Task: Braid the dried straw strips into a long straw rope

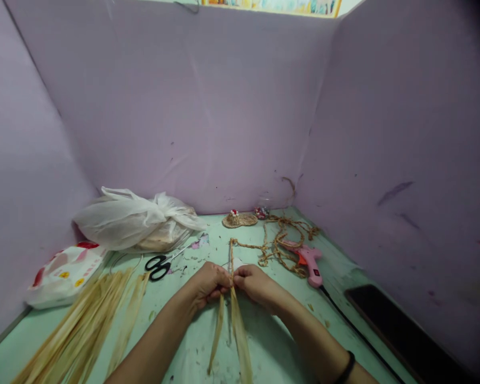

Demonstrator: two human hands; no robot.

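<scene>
My left hand (pixel 213 282) and my right hand (pixel 253 284) meet at the middle of the table, both with fingers pinched on a thin braid (pixel 231 258) of dried plant strips. Below the fingers, loose flat strips (pixel 240 330) hang toward me, a wide one and a narrower one. Beyond my hands the finished braid runs away from me, bends right and joins a coiled heap of braided cord (pixel 286 245). Something white lies partly hidden behind my hands.
A pink glue gun (pixel 312 264) with a black cable lies right, near a dark flat object (pixel 392 320). On the left are black-handled scissors (pixel 159 266), loose dried strips (pixel 76 325), a wipes pack (pixel 68 274) and a white plastic bag (pixel 140 221). A small woven slipper (pixel 244 219) lies behind.
</scene>
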